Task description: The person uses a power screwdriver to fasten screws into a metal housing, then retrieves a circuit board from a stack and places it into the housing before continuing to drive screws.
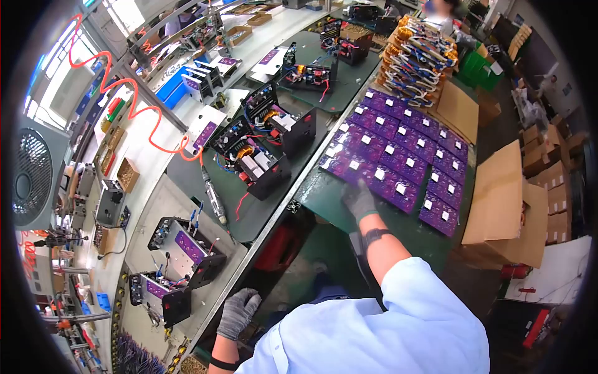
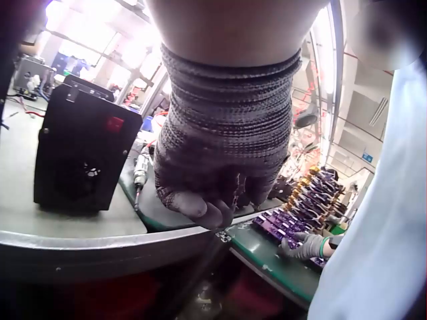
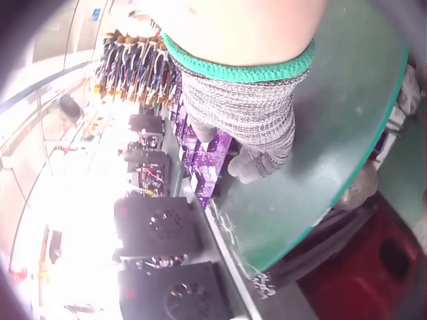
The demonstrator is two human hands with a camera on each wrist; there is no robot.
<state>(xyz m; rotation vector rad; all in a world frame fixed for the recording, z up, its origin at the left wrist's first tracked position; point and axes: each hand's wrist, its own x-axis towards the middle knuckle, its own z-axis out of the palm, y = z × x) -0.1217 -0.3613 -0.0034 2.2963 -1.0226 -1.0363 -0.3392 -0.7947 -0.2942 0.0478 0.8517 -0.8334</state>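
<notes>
My gloved right hand (image 1: 359,201) reaches to the near edge of a block of purple circuit boards (image 1: 380,146) laid on a green surface. In the right wrist view its fingertips (image 3: 245,170) are at the edge of a purple board (image 3: 207,163), thumb and fingers apart. My gloved left hand (image 1: 238,313) hangs by the metal bench edge, fingers loosely curled, with nothing seen in it. Nearest to it on the bench is a black-panelled unit (image 2: 87,150), its purple board (image 1: 156,288) showing in the head view.
Bundles of wired coils (image 1: 414,59) stand behind the boards. An open cardboard box (image 1: 498,199) is at the right. Half-built units (image 1: 255,159) line the bench, with a power screwdriver (image 1: 213,196) on an orange coiled hose beside them. A fan (image 1: 34,181) stands far left.
</notes>
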